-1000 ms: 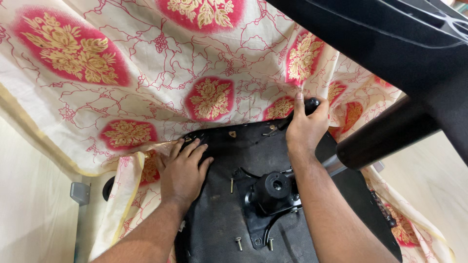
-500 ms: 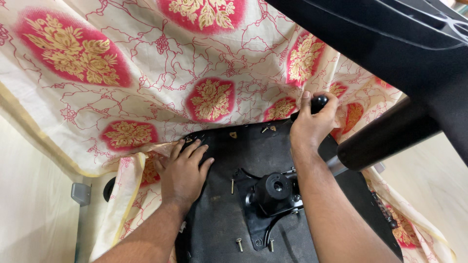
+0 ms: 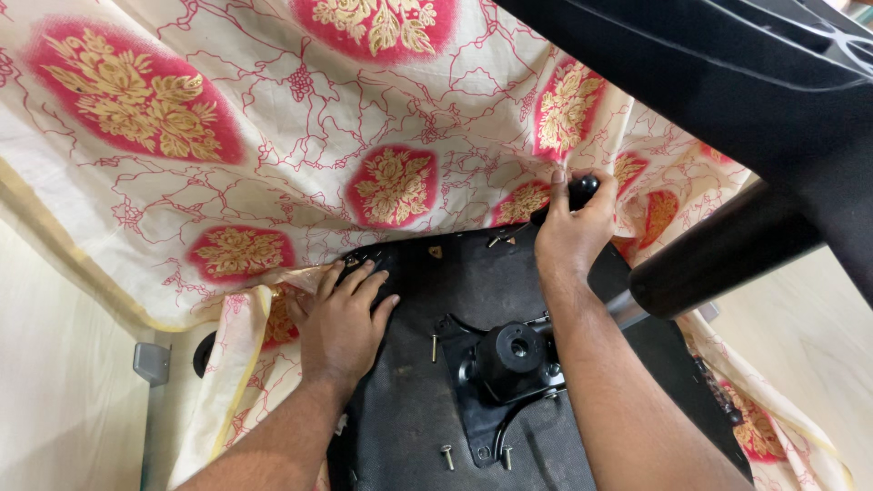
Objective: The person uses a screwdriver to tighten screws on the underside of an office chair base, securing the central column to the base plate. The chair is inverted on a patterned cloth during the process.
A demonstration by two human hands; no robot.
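An upturned black chair seat (image 3: 427, 400) lies on a cream cloth with red and gold flower patches (image 3: 300, 155). My left hand (image 3: 346, 323) rests flat on the seat's left part, fingers spread. My right hand (image 3: 571, 232) is closed around a black knob (image 3: 582, 189) at the seat's far edge. A black metal mechanism plate with a round socket (image 3: 509, 355) sits bolted in the seat's middle, beside my right forearm.
Loose bolts (image 3: 446, 456) stick up from the seat near the plate. A thick black cylinder (image 3: 718, 259) and a large black chair part (image 3: 727, 73) fill the upper right. A grey metal bracket (image 3: 151, 362) sits at the left on the pale floor.
My right hand has shifted from lying over the seat's far edge to curling its fingers around the black knob. My left hand has stayed flat on the seat.
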